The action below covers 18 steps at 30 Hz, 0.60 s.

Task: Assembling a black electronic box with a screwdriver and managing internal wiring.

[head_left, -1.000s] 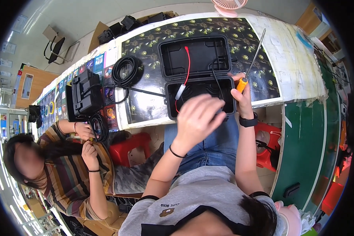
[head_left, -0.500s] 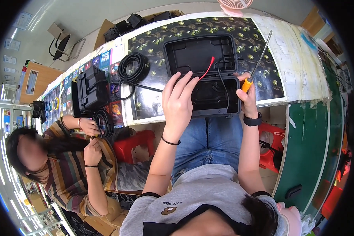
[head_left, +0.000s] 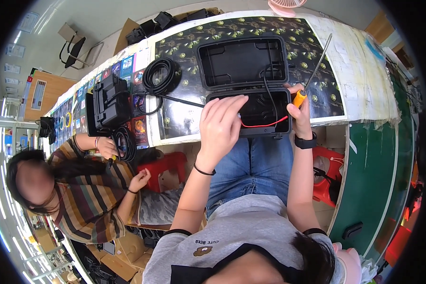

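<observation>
An open black plastic case (head_left: 244, 61) lies on the patterned table in front of me, lid up, tray toward me. My left hand (head_left: 220, 128) hovers over the tray's near left edge, fingers curled, touching a red wire (head_left: 265, 125) that runs across the tray; whether it grips the wire I cannot tell. My right hand (head_left: 299, 111) is closed on the orange handle of a long screwdriver (head_left: 315, 64), whose metal shaft points up and away over the table. A black cable (head_left: 269, 97) drops from the lid into the tray.
A coil of black cable (head_left: 161, 75) lies left of the case. Further left, a second black case (head_left: 110, 102) stands before a seated person in a striped top (head_left: 87, 194), who holds a cable coil. A red stool (head_left: 163, 165) sits below the table edge. A pink fan (head_left: 286, 5) at the far edge.
My left hand has lowered from above the lid down to the tray's near edge. The red wire now lies flat across the tray instead of standing up.
</observation>
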Tool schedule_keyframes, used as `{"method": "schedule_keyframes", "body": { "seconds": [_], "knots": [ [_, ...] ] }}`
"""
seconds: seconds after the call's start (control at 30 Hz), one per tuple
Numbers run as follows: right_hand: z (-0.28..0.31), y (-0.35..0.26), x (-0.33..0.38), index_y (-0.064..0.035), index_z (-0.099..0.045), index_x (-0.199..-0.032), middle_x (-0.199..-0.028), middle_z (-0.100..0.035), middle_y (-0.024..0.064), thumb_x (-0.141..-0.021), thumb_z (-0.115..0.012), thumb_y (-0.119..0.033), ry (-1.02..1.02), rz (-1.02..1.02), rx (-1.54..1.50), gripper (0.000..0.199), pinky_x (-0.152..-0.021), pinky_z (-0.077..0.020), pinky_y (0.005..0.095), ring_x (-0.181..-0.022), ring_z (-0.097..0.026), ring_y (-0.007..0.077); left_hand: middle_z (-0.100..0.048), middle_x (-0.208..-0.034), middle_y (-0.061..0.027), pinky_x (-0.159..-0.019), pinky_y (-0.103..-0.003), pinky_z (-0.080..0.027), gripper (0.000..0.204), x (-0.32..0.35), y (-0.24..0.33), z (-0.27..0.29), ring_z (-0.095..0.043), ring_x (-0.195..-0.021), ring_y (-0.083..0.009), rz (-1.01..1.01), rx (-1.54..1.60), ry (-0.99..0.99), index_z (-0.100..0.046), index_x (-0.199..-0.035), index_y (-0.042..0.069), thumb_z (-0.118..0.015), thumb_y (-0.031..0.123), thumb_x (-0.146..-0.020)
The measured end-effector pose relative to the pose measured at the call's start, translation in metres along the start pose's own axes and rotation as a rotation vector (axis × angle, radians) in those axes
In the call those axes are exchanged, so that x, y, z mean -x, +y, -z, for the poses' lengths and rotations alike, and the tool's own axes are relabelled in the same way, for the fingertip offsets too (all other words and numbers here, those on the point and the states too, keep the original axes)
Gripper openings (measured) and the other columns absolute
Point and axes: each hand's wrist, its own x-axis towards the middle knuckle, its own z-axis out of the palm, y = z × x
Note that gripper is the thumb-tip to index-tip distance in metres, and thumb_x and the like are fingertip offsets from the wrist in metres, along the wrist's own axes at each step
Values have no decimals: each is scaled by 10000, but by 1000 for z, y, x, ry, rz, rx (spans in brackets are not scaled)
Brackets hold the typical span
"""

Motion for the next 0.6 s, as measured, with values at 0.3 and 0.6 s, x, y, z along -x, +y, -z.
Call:
{"method": "schedule_keyframes", "body": {
  "seconds": [0.3, 0.6],
  "knots": [
    [-3, -4, -3, -54, -559, -1079, -1052, -535, 25, -770, -764, -300, 44, -20, -17, 445, -1037, -343, 328, -1214, -508, 207, -702, -1096, 23, -1093, -422, -339, 328, 18, 16, 2, -646, -1040, -165, -169, -115, -55, -688, -1090, 147, -748, 133, -768],
    [-5, -8, -5, -73, -548, -1061, -1030, -567, 30, -777, -754, -275, 14, 50, 34, 405, -1002, -378, 323, -1037, -554, 150, -690, -1008, -7, -902, -354, -491, 387, 18, 35, -5, -655, -958, -187, -15, -99, -278, -672, -1109, 130, -762, 302, -775]
  ]
}}
